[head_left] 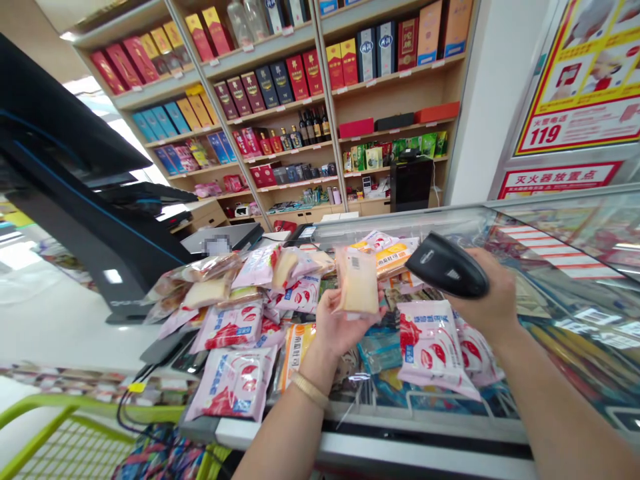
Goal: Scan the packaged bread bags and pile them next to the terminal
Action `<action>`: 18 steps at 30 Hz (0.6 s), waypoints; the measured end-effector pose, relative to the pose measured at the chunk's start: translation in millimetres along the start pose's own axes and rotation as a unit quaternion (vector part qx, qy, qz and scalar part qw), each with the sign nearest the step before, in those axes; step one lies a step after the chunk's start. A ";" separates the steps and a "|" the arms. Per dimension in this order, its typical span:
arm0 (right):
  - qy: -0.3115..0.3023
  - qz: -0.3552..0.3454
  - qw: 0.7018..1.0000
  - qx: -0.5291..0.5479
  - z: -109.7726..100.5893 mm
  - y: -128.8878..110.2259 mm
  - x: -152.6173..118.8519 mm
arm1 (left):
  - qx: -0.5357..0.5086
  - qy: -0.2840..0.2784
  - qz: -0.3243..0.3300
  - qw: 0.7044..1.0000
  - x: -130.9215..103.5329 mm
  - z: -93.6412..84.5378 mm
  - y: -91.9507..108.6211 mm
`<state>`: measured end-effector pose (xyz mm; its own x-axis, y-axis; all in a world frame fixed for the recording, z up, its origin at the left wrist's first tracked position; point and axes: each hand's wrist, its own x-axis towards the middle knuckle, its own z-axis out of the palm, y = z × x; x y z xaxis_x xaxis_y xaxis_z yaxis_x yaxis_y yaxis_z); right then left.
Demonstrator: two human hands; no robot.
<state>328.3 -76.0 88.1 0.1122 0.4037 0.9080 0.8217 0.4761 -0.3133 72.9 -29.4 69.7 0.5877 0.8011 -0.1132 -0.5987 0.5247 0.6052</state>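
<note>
My left hand (339,325) is closed around the lower edge of a clear-wrapped slice of bread (358,283), its barcode label facing up at the top. In my right hand (493,293) is a black barcode scanner (447,267), gripped by its handle, its head pointing left toward the bread. The scanner and the bread are apart. Below the scanner lies a pink-and-white snack packet (434,343) on the glass top. Several more pink packets (235,381) are heaped left of my left hand, with an orange-and-white packet (296,350) beside my wrist.
A glass-topped freezer (565,300) extends to the right. At left stand a black checkout screen (75,127) and a white counter (55,333). A green shopping cart (65,427) is at lower left. Shelves (280,110) of boxes and bottles line the back.
</note>
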 end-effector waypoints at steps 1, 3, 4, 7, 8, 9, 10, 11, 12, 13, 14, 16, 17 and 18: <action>-0.015 0.000 1.000 0.004 0.0 0.1 0.0 | -0.017 -0.008 0.003 1.000 -1.8 1.5 1.4; -0.053 -0.001 0.999 0.012 0.3 -0.1 0.3 | -0.038 -0.025 0.007 0.999 -4.7 3.0 3.3; -0.069 -0.003 0.998 0.015 0.5 -0.6 0.5 | -0.041 -0.034 0.006 0.999 -5.6 3.0 3.7; -0.098 -0.031 0.994 0.031 1.2 -2.2 0.8 | -0.018 -0.055 0.000 0.998 -6.0 0.4 3.6; -0.105 -0.041 0.993 0.037 1.5 -2.5 0.6 | -0.003 -0.057 0.003 0.998 -5.4 -0.8 3.2; -0.114 -0.049 0.991 0.041 1.7 -2.7 0.2 | 0.013 -0.055 0.008 0.998 -4.6 -2.2 2.8; -0.124 -0.053 0.990 0.045 1.9 -2.8 -0.2 | 0.027 -0.051 0.011 0.998 -3.6 -3.5 2.4; -0.134 -0.054 0.988 0.049 2.0 -2.7 -0.7 | 0.039 -0.045 0.014 0.998 -2.6 -4.8 2.1; -0.141 -0.054 0.987 0.053 2.0 -2.6 -1.2 | 0.049 -0.038 0.015 0.998 -1.5 -6.1 2.0; -0.147 -0.055 0.986 0.057 2.0 -2.6 -1.5 | 0.055 -0.032 0.014 0.998 -0.6 -7.3 1.9; -0.152 -0.056 0.985 0.061 2.0 -2.6 -1.6 | 0.060 -0.026 0.013 0.998 0.1 -8.5 2.0; -0.159 -0.060 0.983 0.066 1.9 -2.8 -1.4 | 0.067 -0.016 0.007 0.998 1.0 -10.4 2.4; -0.162 -0.061 0.983 0.067 1.9 -2.9 -1.2 | 0.069 -0.011 0.003 0.998 1.1 -11.0 2.7; -0.164 -0.062 0.982 0.068 2.0 -3.0 -1.0 | 0.070 -0.007 0.000 0.998 1.1 -11.3 2.9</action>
<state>324.6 -76.3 87.5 -0.1883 0.5558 0.8097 0.7329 0.6284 -0.2609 65.7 -23.7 62.4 0.5968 0.7958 -0.1029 -0.5165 0.4791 0.7097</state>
